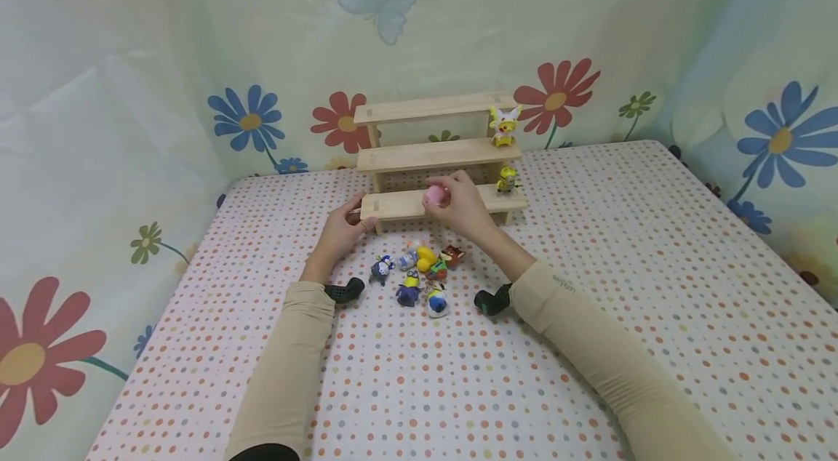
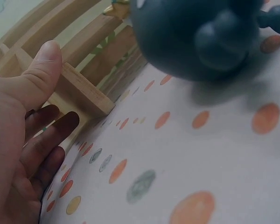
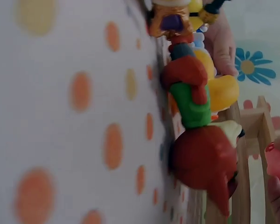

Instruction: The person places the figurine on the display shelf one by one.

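My right hand [image 1: 463, 206] pinches a small pink toy [image 1: 435, 195] between thumb and fingers, just over the lowest board of a three-tier wooden shelf [image 1: 399, 205]. In the right wrist view the pink toy [image 3: 277, 164] shows at the right edge, partly covered by fingers. My left hand [image 1: 340, 230] holds the left end of that lowest board, its thumb [image 2: 47, 58] on the front and the other fingers curled at the side. Nearest to it on the table is a dark blue figurine [image 1: 381, 270], large in the left wrist view.
A yellow-and-white figurine [image 1: 504, 128] stands on the middle board's right end, and a yellow minion figurine [image 1: 507, 179] on the lowest board's right end. Before the shelf lie a red fox figurine [image 1: 452, 255], a yellow duck [image 1: 425, 259], a minion in blue [image 1: 409, 289] and a blue-and-white figurine [image 1: 436, 301].
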Motion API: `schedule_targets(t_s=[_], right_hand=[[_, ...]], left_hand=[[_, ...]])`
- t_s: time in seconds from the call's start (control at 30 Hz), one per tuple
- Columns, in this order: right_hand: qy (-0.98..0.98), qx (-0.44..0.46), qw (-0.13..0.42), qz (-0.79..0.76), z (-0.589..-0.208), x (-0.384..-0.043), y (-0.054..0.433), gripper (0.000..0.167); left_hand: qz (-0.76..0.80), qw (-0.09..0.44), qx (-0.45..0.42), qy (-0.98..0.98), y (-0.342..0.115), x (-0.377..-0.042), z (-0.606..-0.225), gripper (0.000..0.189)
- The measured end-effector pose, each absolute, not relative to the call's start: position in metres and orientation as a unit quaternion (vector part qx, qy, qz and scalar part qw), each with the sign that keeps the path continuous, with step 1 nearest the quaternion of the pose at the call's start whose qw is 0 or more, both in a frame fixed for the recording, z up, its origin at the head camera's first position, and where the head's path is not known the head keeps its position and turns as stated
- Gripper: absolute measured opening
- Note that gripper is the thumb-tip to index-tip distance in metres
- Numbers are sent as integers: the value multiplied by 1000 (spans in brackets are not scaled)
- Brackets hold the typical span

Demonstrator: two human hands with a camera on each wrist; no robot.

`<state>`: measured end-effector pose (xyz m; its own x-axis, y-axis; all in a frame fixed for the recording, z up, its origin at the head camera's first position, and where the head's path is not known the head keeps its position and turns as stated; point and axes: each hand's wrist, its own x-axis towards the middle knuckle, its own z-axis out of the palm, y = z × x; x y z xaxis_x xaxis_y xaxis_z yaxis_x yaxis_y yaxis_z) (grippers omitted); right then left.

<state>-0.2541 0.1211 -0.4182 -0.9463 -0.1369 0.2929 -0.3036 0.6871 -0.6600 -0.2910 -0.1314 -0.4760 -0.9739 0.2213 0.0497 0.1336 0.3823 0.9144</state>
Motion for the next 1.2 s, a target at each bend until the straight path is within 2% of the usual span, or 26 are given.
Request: schedule_targets(t_s=[0.17, 0.57, 0.8, 1.2], right_hand=[[-914, 156, 123, 355, -406, -259, 109, 56], [-919, 213, 137, 303, -366, -292, 69, 51], [-916, 186, 100, 341, -359, -321, 57, 51], [-915, 177, 53, 360, -363, -344, 42, 36]], left_hand=[[541, 39, 108, 833, -129, -290, -474, 78], [545, 32, 131, 828, -134, -291, -475, 78], [550, 36, 131, 824, -133, -294, -481, 80], [558, 34, 129, 819, -134, -292, -481, 75]])
